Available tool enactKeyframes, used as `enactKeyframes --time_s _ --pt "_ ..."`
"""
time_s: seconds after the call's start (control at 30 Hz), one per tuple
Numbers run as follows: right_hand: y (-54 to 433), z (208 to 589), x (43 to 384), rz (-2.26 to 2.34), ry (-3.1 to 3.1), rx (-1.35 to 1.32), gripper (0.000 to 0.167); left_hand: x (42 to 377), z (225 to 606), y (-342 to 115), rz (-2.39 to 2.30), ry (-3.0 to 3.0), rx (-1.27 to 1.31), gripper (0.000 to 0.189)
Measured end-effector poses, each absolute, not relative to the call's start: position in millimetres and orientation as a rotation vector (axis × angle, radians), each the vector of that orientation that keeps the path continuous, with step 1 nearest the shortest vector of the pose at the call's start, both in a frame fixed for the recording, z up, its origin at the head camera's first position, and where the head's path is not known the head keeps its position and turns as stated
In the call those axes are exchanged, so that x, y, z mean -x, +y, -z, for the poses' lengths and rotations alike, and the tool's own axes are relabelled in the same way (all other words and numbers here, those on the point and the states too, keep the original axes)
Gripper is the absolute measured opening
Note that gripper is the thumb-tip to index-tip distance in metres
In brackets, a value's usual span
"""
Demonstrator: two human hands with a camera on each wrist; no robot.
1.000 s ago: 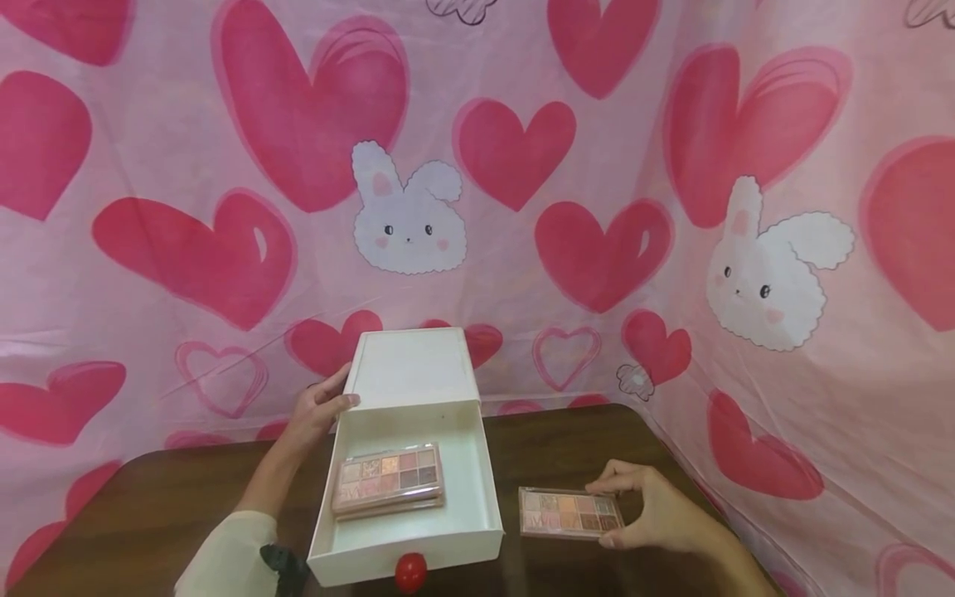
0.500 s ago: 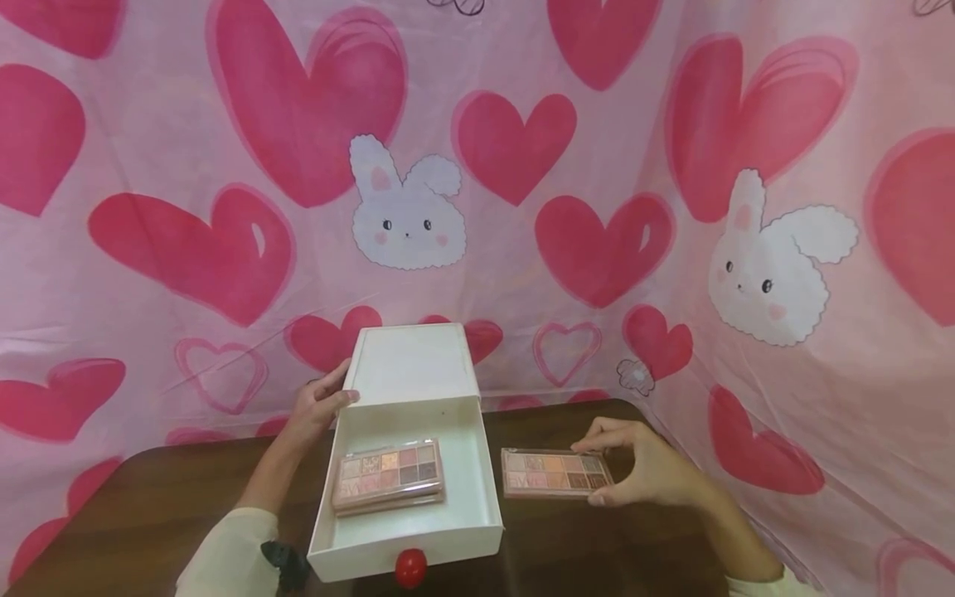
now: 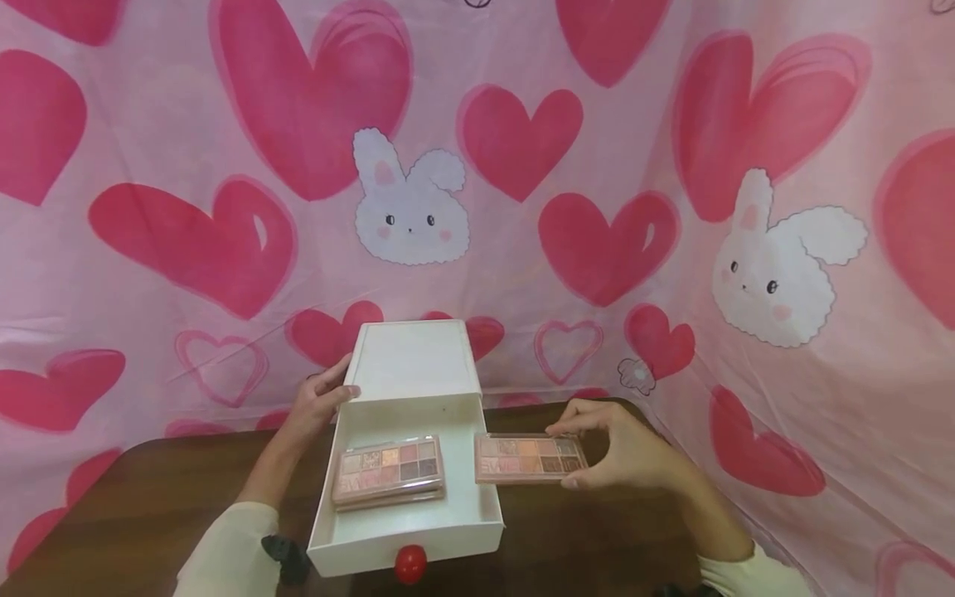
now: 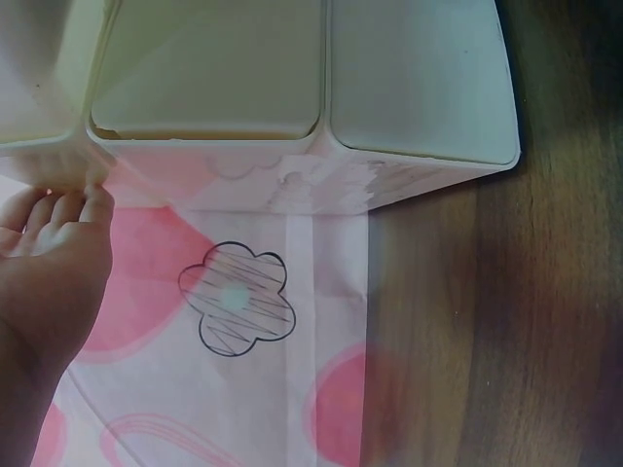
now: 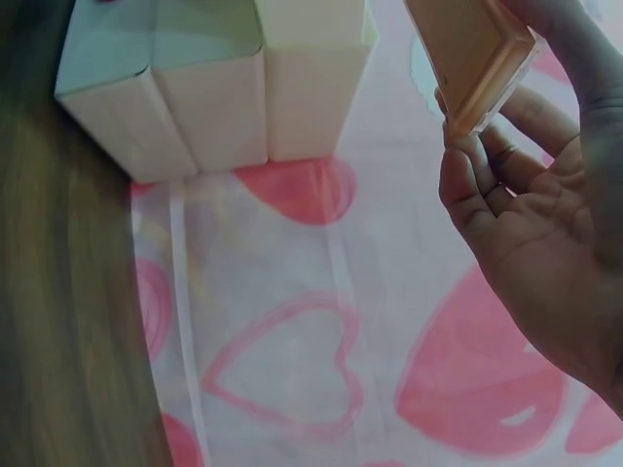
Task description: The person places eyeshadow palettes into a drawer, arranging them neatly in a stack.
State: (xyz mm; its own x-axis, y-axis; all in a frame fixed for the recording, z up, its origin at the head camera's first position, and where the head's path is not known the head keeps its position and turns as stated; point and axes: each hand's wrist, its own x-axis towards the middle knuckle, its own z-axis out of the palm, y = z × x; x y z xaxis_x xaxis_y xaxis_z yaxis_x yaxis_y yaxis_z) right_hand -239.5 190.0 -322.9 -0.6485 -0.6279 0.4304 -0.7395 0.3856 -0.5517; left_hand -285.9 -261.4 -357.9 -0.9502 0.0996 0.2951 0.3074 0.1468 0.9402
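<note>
A white drawer unit point(image 3: 414, 361) stands with its top drawer point(image 3: 464, 506) pulled out, a red round knob point(image 3: 410, 564) on the drawer front. Inside the drawer lies an eyeshadow palette point(image 3: 390, 471) with a clear lid, stacked on another. My left hand point(image 3: 317, 406) rests against the unit's left side, thumb over the front edge of its top; the left wrist view shows its fingers at the side wall. With thumb and fingers, my right hand point(image 3: 619, 448) pinches the right end of a second eyeshadow palette point(image 3: 522, 458), whose left end overlaps the drawer's right rim.
The unit sits on a dark brown wooden table point(image 3: 567, 531). Behind and to the right hangs a pink cloth point(image 3: 492, 249) printed with hearts and rabbits. White lower sections of the unit point(image 5: 209, 97) show in the right wrist view.
My right hand has carried its eyeshadow palette up and to the left, from beside the drawer to the drawer's right rim. My left hand and the drawer stay put.
</note>
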Motion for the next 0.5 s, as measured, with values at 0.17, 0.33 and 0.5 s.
enactKeyframes --time_s 0.17,0.33,0.5 --pt "172 316 243 -1.133 -2.493 -1.25 0.052 286 359 -262 1.904 -2.257 0.397 0.07" --pt "153 311 245 -1.17 -2.465 -1.292 0.052 286 360 -261 1.889 -2.268 0.4 0.07" --pt "135 306 248 -1.147 -2.445 -1.338 0.052 285 358 -262 1.885 -2.264 0.396 0.069"
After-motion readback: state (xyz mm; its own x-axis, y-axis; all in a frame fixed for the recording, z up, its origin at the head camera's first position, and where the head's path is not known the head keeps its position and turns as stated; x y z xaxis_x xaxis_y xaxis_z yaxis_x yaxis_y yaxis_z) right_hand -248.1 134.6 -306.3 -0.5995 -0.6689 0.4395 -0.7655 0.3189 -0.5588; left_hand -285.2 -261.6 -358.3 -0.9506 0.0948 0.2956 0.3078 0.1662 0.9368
